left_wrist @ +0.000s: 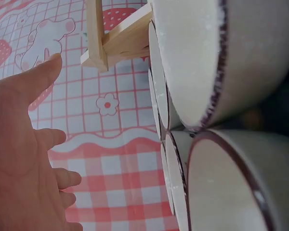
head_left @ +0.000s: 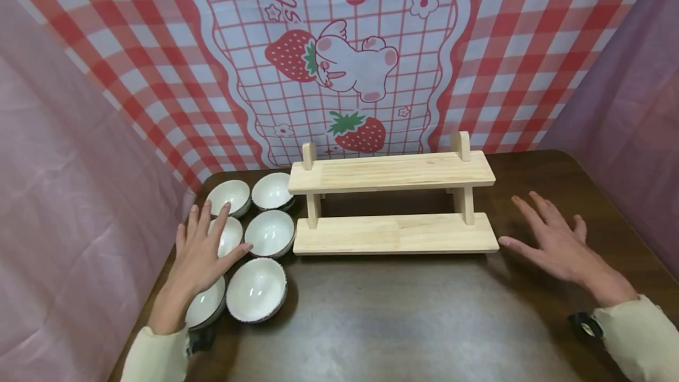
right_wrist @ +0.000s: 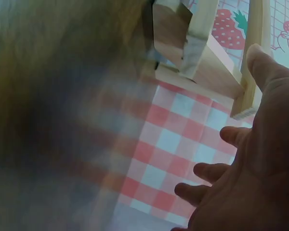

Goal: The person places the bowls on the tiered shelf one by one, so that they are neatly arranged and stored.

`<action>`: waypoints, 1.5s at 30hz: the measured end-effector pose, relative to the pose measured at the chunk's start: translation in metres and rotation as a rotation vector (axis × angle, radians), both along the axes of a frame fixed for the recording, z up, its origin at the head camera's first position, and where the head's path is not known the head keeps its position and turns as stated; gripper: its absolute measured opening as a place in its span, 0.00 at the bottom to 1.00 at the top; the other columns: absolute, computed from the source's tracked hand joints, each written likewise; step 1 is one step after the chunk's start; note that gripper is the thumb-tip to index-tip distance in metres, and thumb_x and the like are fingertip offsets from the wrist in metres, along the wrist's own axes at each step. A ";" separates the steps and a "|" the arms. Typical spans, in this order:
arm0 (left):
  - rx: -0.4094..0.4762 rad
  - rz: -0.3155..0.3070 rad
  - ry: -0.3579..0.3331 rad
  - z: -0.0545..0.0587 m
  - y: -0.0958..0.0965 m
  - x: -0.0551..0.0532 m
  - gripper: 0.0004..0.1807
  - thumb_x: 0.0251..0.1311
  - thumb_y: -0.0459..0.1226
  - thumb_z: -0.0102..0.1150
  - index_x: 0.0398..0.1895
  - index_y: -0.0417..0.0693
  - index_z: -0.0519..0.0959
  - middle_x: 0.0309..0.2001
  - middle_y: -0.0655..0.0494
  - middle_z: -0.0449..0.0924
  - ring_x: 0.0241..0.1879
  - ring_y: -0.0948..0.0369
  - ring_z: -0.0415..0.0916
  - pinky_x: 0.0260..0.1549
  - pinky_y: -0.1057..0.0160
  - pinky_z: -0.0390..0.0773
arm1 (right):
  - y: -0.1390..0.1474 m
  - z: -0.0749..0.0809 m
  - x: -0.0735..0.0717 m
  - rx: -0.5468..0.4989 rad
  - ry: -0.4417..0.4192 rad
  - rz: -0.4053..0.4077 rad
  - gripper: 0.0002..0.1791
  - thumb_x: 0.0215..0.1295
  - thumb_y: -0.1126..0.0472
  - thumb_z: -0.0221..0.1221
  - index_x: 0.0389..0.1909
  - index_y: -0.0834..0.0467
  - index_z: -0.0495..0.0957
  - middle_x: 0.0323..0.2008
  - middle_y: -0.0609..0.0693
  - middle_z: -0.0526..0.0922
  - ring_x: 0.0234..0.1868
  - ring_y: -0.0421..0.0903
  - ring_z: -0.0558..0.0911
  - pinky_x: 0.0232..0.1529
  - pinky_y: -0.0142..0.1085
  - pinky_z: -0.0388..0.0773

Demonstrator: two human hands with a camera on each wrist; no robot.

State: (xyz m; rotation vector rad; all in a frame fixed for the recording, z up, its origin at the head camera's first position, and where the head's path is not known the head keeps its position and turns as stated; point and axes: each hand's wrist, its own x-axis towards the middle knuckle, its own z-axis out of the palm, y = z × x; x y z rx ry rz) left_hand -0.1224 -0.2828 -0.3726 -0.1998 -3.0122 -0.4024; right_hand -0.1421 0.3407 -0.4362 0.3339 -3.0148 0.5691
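Note:
Several white bowls with dark rims, among them a front bowl (head_left: 256,290) and a back bowl (head_left: 273,191), stand in two columns at the table's left. Over the left column hovers my left hand (head_left: 198,252), fingers spread and holding nothing; it hides parts of the bowls there. Bowl rims (left_wrist: 221,173) show close beside that hand in the left wrist view. A two-tier pale wooden rack (head_left: 395,234) stands right of the bowls, its shelves bare. Off the rack's right end, my right hand (head_left: 557,243) is held with fingers spread, grasping nothing.
The dark wooden table (head_left: 392,317) extends in front of the rack. A red-and-white checked cloth with strawberries (head_left: 350,63) hangs behind it. Pink curtains (head_left: 69,193) close off the left and right sides.

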 end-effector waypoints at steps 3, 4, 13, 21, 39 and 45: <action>0.024 0.010 -0.020 -0.002 -0.004 0.006 0.51 0.62 0.62 0.57 0.80 0.49 0.48 0.79 0.30 0.37 0.78 0.32 0.29 0.68 0.24 0.37 | -0.003 -0.006 -0.001 -0.054 0.006 0.026 0.49 0.67 0.42 0.59 0.81 0.48 0.43 0.78 0.69 0.46 0.74 0.74 0.51 0.56 0.83 0.38; 0.032 0.013 -0.028 -0.002 -0.006 0.007 0.51 0.62 0.62 0.57 0.80 0.49 0.47 0.79 0.30 0.37 0.78 0.32 0.29 0.68 0.23 0.37 | -0.004 -0.008 -0.002 -0.070 0.008 0.034 0.48 0.67 0.43 0.59 0.80 0.48 0.44 0.77 0.70 0.48 0.73 0.74 0.53 0.56 0.82 0.38; 0.092 0.042 -0.041 -0.006 -0.018 0.021 0.51 0.62 0.59 0.59 0.80 0.49 0.46 0.78 0.28 0.39 0.78 0.32 0.28 0.66 0.21 0.37 | -0.011 -0.020 -0.008 -0.200 -0.003 0.101 0.37 0.71 0.50 0.58 0.77 0.55 0.57 0.72 0.72 0.61 0.68 0.74 0.63 0.59 0.77 0.48; 0.141 0.057 -0.005 -0.011 -0.031 0.034 0.51 0.63 0.57 0.60 0.81 0.49 0.45 0.77 0.26 0.41 0.77 0.30 0.29 0.65 0.21 0.37 | -0.014 -0.027 -0.009 -0.262 -0.022 0.119 0.33 0.72 0.52 0.58 0.74 0.53 0.62 0.70 0.66 0.67 0.73 0.49 0.63 0.60 0.69 0.62; 0.199 0.116 0.026 -0.030 -0.053 0.052 0.50 0.61 0.51 0.63 0.78 0.41 0.50 0.74 0.21 0.48 0.72 0.21 0.40 0.61 0.20 0.43 | -0.008 -0.036 -0.017 -0.407 -0.242 0.088 0.32 0.74 0.50 0.55 0.76 0.49 0.59 0.73 0.62 0.63 0.70 0.49 0.63 0.59 0.68 0.63; 0.222 0.137 0.014 -0.036 -0.059 0.060 0.50 0.61 0.50 0.64 0.78 0.39 0.49 0.73 0.21 0.49 0.70 0.21 0.42 0.60 0.19 0.45 | -0.007 -0.045 -0.019 -0.484 -0.244 0.109 0.30 0.75 0.53 0.54 0.75 0.47 0.60 0.67 0.25 0.61 0.59 0.14 0.56 0.59 0.63 0.62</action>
